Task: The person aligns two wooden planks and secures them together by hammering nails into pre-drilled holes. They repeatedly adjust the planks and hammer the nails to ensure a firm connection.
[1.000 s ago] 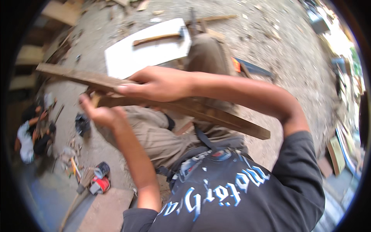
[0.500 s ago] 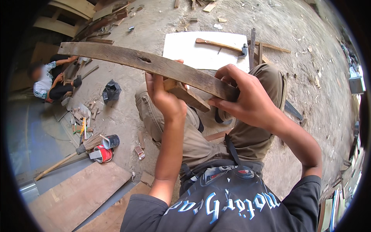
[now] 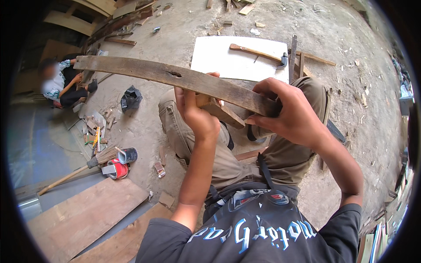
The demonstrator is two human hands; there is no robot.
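A long, weathered wooden plank with a dark knot hole spans the view above my knees, its far end reaching out to the left. My right hand grips its near end, thumb below and fingers over the edge. From beneath, my left hand is closed round the plank's middle. A shorter wood piece lies at an angle under the plank, against my left hand; whether the two pieces are joined I cannot tell. Beyond, a hammer with a wooden handle rests on a white board.
To the left are a black plastic bag, a grey can, a red can and a broom. Large wooden boards lie at lower left. Another person sits at far left. Wood scraps litter the floor.
The plank and both hands sit slightly farther right and lower in the picture, while the surroundings have also shifted right a little. My grip looks the same.
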